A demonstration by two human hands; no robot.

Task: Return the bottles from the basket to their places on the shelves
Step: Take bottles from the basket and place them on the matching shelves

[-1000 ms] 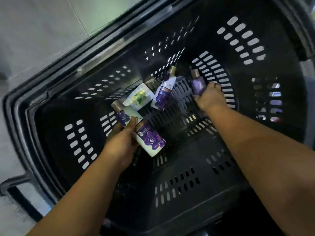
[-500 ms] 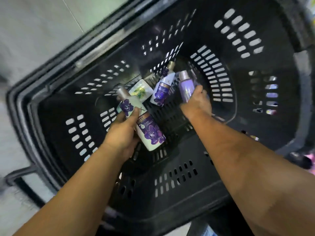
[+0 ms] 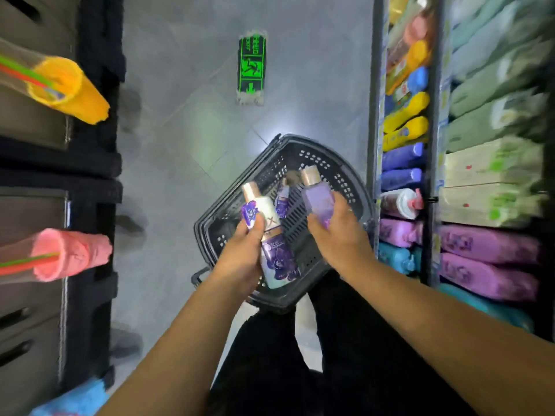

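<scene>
1. The left hand point(image 3: 240, 253) has its fingers and thumb wrapped round a white bottle point(image 3: 274, 256) printed with purple flowers, held tilted above the basket with its tan cap pointing away from the person.
2. The right hand point(image 3: 342, 235) grips a lilac bottle point(image 3: 318, 199) by its lower half, tan cap uppermost. The two hands are apart, one bottle in each.
3. Below and between them the black basket point(image 3: 330, 166) sits on the floor. A smaller purple-labelled bottle point(image 3: 282, 201) lies inside it, partly hidden by the white bottle.
4. Just to the right of the basket stand the shelves point(image 3: 435, 145), blurred, packed with yellow bottles point(image 3: 405, 127), blue ones, and purple packs point(image 3: 486, 247) lower down.
5. The person's legs in dark trousers point(image 3: 300, 370) are at the basket's near edge.
6. The grey tiled floor point(image 3: 186, 130) carries a green exit sticker point(image 3: 251, 67) further up the aisle.
7. Along the left runs a dark rack point(image 3: 99, 163), with an orange item point(image 3: 69, 88) and a pink item point(image 3: 69, 256) jutting out; what they are cannot be told.
</scene>
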